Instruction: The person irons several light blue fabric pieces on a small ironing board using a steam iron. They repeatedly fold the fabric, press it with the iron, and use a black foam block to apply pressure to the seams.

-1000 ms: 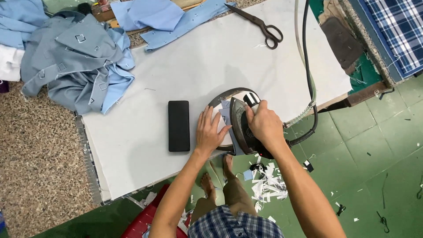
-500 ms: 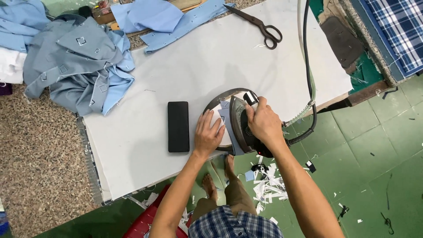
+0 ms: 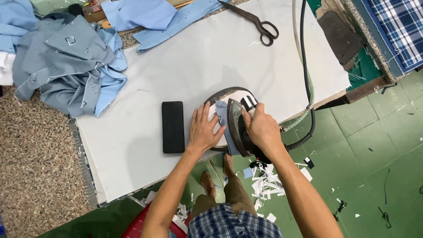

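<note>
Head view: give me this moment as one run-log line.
right hand: grips iron handle | left hand: flat on fabric piece beside iron | black block: left of left hand | scissors: far edge of board

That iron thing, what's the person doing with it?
The person is pressing small pieces of cloth on a white padded table. The right hand grips the handle of the iron, which sits on light blue fabric pieces laid over an oval pad. The left hand lies flat beside the iron, holding the pieces down. A black flat block lies just left of that hand, scissors at the table's far edge, and a heap of blue-grey cloth at the left.
</note>
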